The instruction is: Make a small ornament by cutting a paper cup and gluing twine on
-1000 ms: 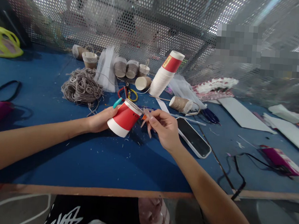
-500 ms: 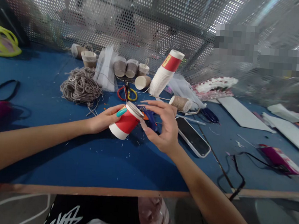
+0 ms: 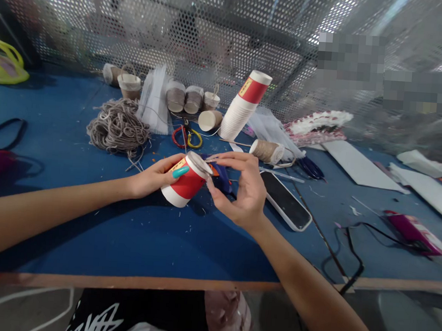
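A red and white paper cup (image 3: 188, 183) is tilted just above the blue table, its narrower end pointing up and right. A grey, cord-like layer (image 3: 199, 162) lies around that end. My left hand (image 3: 152, 177) wraps the cup from the left, the thumb with a turquoise nail pressed on its side. On the other side my right hand (image 3: 242, 187) has its thumb against the cup and its bent fingers at the upper edge. Whether a strand runs between those fingertips is too small to make out. Dark blue and orange items (image 3: 223, 178) lie partly hidden behind the right hand.
Behind the hands are a heap of grey cord (image 3: 119, 128), red-and-yellow-handled scissors (image 3: 187, 137), a leaning stack of paper cups (image 3: 242, 111) and several cord-wrapped cups (image 3: 176, 98). A phone (image 3: 286, 201) lies at right, near white boards (image 3: 363, 164). A perforated metal screen (image 3: 199, 38) stands behind.
My right fingers have bent and drawn in against the cup's upper edge; they were straighter before. My left hand still holds the cup, turned slightly so more yellow label shows.
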A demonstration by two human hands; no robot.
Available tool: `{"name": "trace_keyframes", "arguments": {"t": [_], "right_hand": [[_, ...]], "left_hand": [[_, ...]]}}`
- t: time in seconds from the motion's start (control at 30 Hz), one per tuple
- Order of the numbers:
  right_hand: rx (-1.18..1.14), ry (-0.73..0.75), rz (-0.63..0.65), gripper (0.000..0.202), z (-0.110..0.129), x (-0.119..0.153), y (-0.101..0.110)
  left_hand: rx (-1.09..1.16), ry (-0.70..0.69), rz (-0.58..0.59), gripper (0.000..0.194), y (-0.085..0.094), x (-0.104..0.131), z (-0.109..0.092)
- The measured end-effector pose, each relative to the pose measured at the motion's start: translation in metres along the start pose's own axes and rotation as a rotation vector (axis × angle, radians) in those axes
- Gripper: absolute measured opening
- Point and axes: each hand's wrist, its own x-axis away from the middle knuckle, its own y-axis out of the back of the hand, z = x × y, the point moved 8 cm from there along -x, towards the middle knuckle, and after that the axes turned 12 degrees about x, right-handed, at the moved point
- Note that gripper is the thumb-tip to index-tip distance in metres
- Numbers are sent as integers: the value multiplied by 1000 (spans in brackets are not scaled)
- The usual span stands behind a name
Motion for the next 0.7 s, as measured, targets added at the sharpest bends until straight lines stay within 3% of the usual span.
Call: {"name": "trace_keyframes", "arguments": {"t": [0.1, 0.5, 0.7], "right_hand": [[-92, -16, -6, 37, -3, 1, 0], [-11, -36, -49, 48, -6, 5, -2], [-33, 17, 16, 52, 0, 3, -6]], "left_hand": [[-10, 10, 3, 66, 1, 1, 2], [-102, 6, 3, 58, -9, 0, -5], [-100, 21, -4, 59, -8, 1, -4]]}}
